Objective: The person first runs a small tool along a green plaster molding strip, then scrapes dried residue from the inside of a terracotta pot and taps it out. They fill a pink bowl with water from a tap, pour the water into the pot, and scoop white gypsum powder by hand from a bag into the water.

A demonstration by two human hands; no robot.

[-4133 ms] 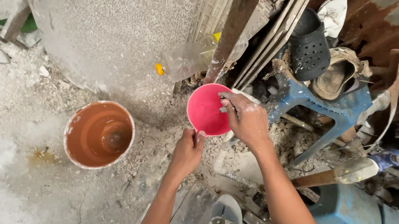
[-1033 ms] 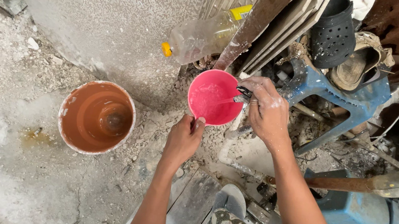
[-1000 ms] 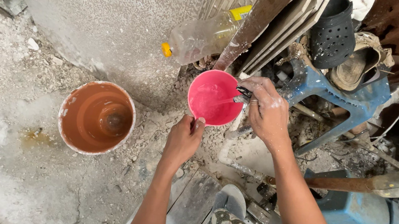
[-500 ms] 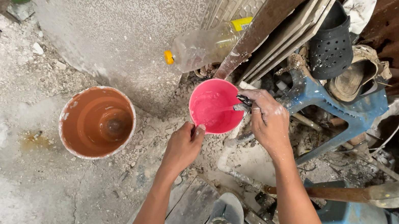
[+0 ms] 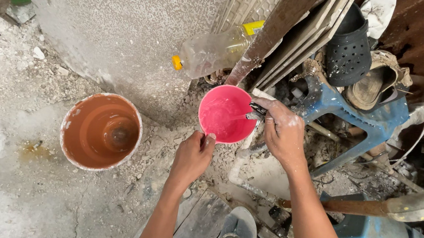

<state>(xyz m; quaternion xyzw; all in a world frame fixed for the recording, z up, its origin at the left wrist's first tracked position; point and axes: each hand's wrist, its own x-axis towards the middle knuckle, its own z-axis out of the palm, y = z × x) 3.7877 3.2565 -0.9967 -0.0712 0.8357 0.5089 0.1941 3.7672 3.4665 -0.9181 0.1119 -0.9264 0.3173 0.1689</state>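
A small pink plastic bowl sits among rubble on the ground, with pink liquid inside. My left hand grips its near rim with thumb and fingers. My right hand, dusted with white powder, holds a thin metal tool whose tip reaches into the bowl from the right. Both forearms rise from the bottom of the head view.
An orange pot stands on the dusty ground to the left. A clear plastic bottle with a yellow cap lies against a grey slab. A blue plastic stool with sandals on it, boards and a wooden handle crowd the right.
Over four seconds the view shifted slightly; my right hand moved from over the bowl's middle to its right rim and stirs with the tool. My left hand keeps its grip.
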